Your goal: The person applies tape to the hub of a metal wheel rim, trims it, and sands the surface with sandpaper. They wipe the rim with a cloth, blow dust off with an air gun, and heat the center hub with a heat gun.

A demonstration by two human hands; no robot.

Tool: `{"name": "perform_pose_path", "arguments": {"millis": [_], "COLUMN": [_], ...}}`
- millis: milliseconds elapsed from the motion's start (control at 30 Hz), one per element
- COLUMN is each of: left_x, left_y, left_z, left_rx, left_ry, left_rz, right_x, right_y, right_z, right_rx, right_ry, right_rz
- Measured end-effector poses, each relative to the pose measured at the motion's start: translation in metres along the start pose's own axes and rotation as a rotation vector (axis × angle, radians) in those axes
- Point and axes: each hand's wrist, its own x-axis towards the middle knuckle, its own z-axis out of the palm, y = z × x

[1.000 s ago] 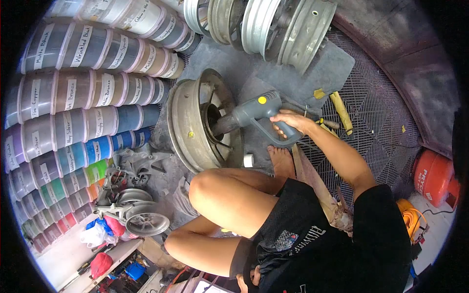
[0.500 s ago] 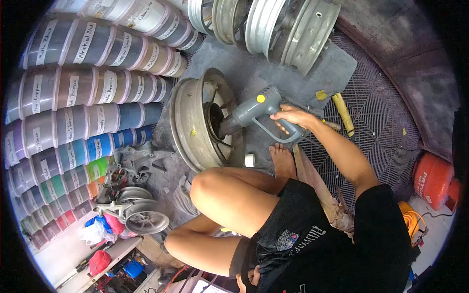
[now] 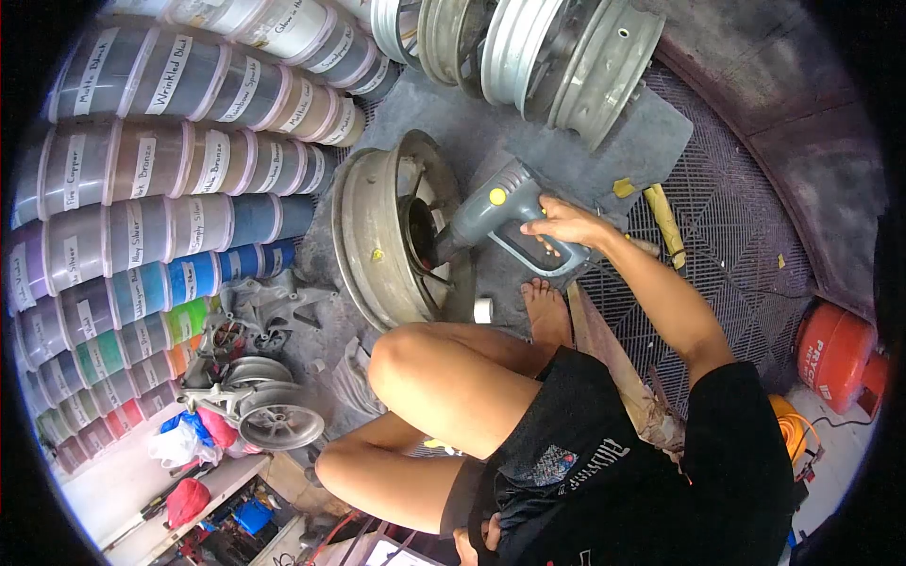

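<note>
My right hand (image 3: 564,224) is wrapped round the handle of a grey heat gun (image 3: 491,206) with a yellow button on its side. The gun's dark nozzle points into the hub of a bare metal wheel rim (image 3: 363,241), which stands on its edge on a grey mat. I cannot tell whether the nozzle touches the hub. Low in the view, by my shorts, my left hand (image 3: 489,535) shows only a few fingers; the rest is hidden. A small white cylinder (image 3: 483,310) lies between the rim and my bare foot (image 3: 545,307).
Several wheel rims (image 3: 595,71) stand at the far end of the grey mat (image 3: 661,123). Labelled tubs (image 3: 142,165) are stacked on the left, above smaller wheels (image 3: 281,424) and metal parts. A yellow roll (image 3: 666,226) and a red gas cylinder (image 3: 832,354) are to the right.
The heat gun has tilted slightly and shifted a little left in my right hand. The rim stays in place. My left hand looks the same.
</note>
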Motion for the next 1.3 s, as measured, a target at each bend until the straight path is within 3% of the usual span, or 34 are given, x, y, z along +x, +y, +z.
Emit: {"name": "perform_pose_path", "arguments": {"millis": [133,200,300,400,500,600,700,800,933,1000,1100,1200,1300], "left_x": [-0.015,-0.033,0.009,-0.015,-0.026,-0.018,-0.022,-0.027,-0.036,-0.032,-0.012,-0.017,-0.021], "left_y": [-0.028,-0.075,0.035,-0.030,-0.047,-0.045,-0.065,-0.076,-0.095,-0.080,-0.017,-0.028,-0.053], "left_z": [0.019,0.056,-0.024,0.022,0.033,0.038,0.047,0.058,0.069,0.061,0.013,0.021,0.044], "left_rx": [0.005,-0.082,0.069,0.065,0.153,-0.569,-0.672,-0.758,-0.743,-0.746,-0.157,-0.056,-0.648], "left_ry": [0.007,0.036,-0.122,0.070,-0.084,0.239,0.187,0.186,0.237,0.220,0.056,0.106,0.225], "left_rz": [0.022,-0.113,-0.039,0.134,-0.049,-0.246,-0.189,-0.301,-0.230,-0.325,-0.131,-0.065,-0.301], "right_x": [-0.002,-0.007,-0.002,0.003,0.003,0.004,0.002,-0.008,-0.006,-0.006,-0.011,-0.010,-0.011], "right_y": [-0.004,-0.009,0.000,0.008,0.007,0.005,0.001,-0.018,-0.014,-0.012,-0.016,-0.008,-0.004], "right_z": [0.004,0.007,0.011,0.015,0.018,0.020,0.023,0.022,0.026,0.028,0.030,0.034,0.036], "right_rx": [-0.128,-0.165,-0.264,-0.425,-0.409,-0.429,-0.424,-0.430,-0.436,-0.425,-0.376,-0.374,-0.336], "right_ry": [0.062,0.107,0.183,0.284,0.298,0.319,0.355,0.280,0.321,0.340,0.362,0.413,0.436], "right_rz": [-0.036,-0.068,-0.100,-0.180,-0.176,-0.157,-0.181,0.007,0.009,0.019,0.000,-0.052,-0.089]}}
